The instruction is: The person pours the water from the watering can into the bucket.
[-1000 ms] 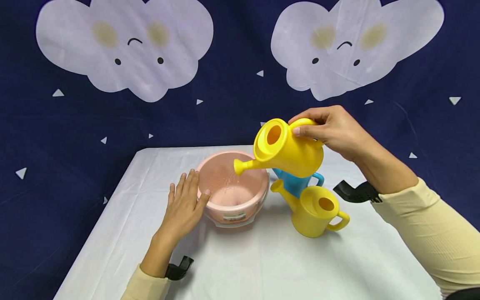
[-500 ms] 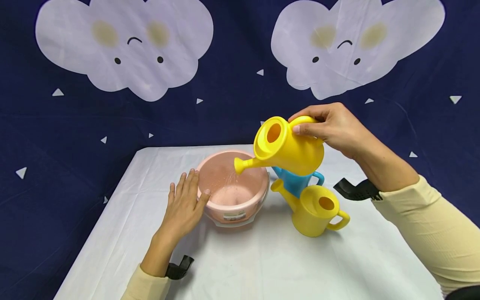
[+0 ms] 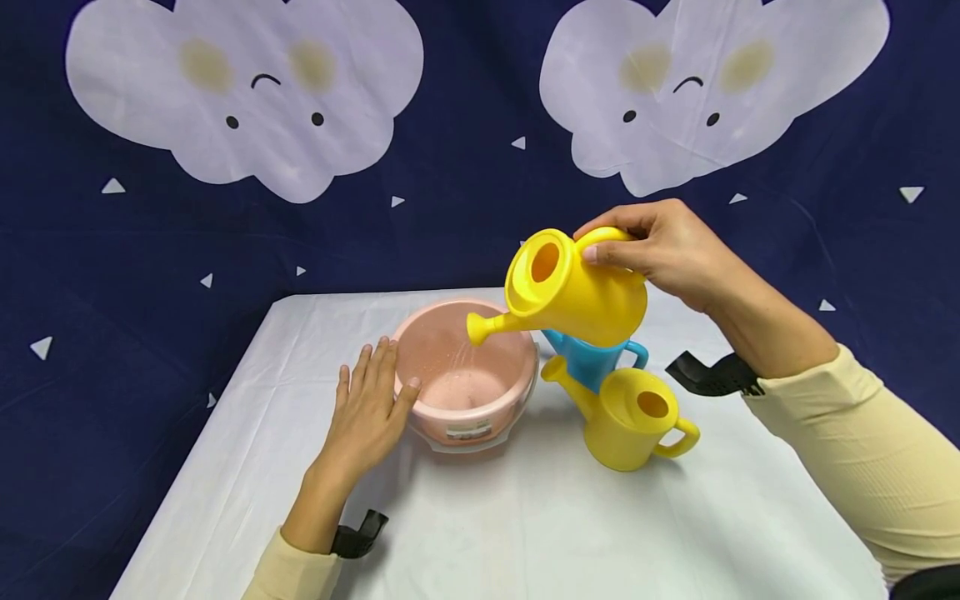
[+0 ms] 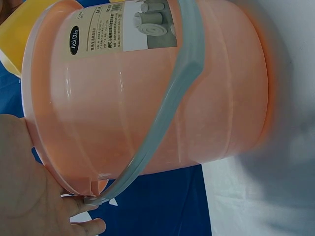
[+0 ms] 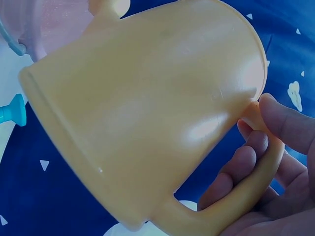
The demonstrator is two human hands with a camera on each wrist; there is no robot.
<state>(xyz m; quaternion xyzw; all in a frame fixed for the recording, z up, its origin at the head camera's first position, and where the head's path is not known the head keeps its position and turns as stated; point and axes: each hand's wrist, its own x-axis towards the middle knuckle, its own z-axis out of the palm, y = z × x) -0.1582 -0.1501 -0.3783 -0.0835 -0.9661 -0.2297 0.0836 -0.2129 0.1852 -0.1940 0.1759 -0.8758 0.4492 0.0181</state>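
In the head view the right hand (image 3: 678,254) grips the handle of a yellow watering can (image 3: 592,296), held in the air and tilted left. Thin streams of water fall from its spout into a pink bucket (image 3: 465,392). Fingers of the right hand (image 5: 285,162) curl round the handle in the right wrist view. The left hand (image 3: 365,417), fingers straight, rests against the bucket's left rim. In the left wrist view that hand (image 4: 34,191) touches the rim of the bucket (image 4: 147,98), near the end of its grey handle (image 4: 165,113).
A second yellow watering can (image 3: 626,429) stands on the white-covered table (image 3: 480,533), right of the bucket. Behind it is a blue watering can (image 3: 592,362), partly hidden by the held one. A dark blue cloth with clouds (image 3: 465,233) hangs at the back.
The right hand and the held can sit very slightly higher in the head view. Water keeps falling into the bucket, and the left hand stays at the rim.
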